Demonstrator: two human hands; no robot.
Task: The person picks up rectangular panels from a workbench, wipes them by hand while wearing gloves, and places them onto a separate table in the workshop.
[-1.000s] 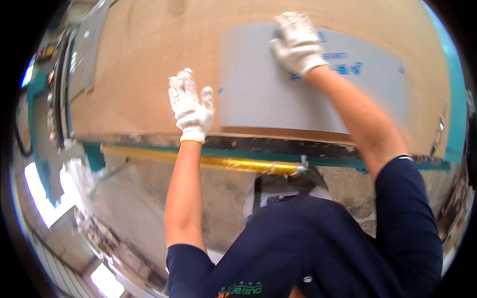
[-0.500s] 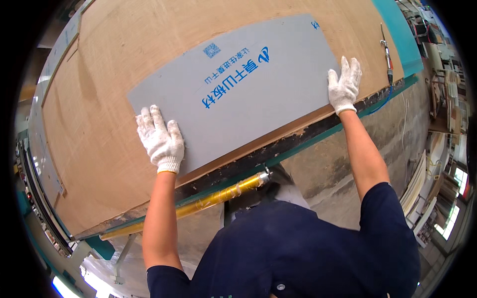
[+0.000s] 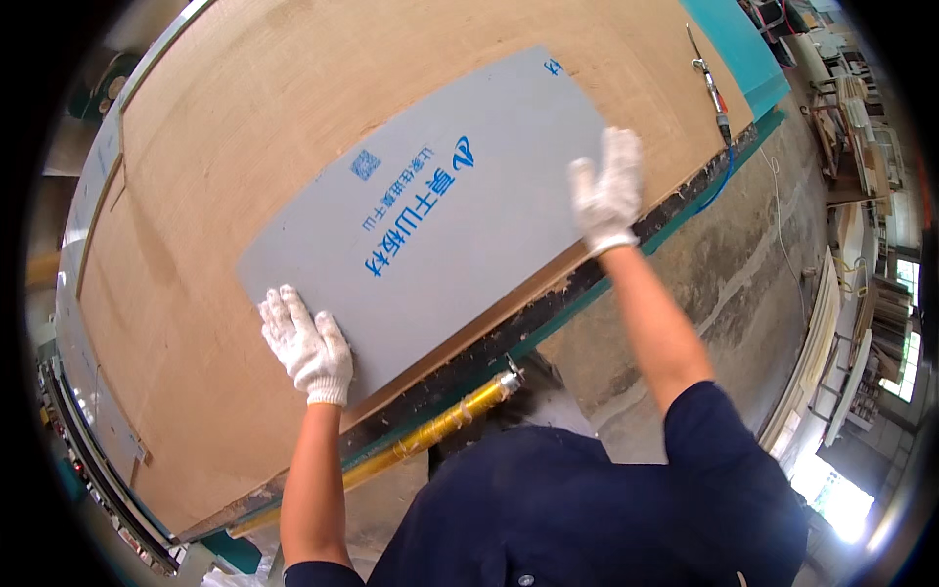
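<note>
A grey panel [image 3: 469,235] with blue printing lies flat on the wooden tabletop [image 3: 225,147], near its front edge. My left hand [image 3: 305,344], in a white knitted glove, rests open over the panel's left end, fingers pointing away from me. At the opposite end, my right hand [image 3: 606,191] wears a matching glove; it lies flat along the right edge, its thumb apart from the fingers. Neither hand holds anything. What lies beneath the palms is hidden.
An air blow gun [image 3: 719,98] with a blue hose lies at the tabletop's right end. Below the front edge hangs a yellow roll [image 3: 440,421]. A teal surface [image 3: 743,59] borders the far right. Boards [image 3: 812,362] stand farther right beyond the concrete floor [image 3: 704,303].
The view has turned, so the panel sits lower and farther left in the picture. Both gloved hands have shifted with it and remain at the panel's two ends.
</note>
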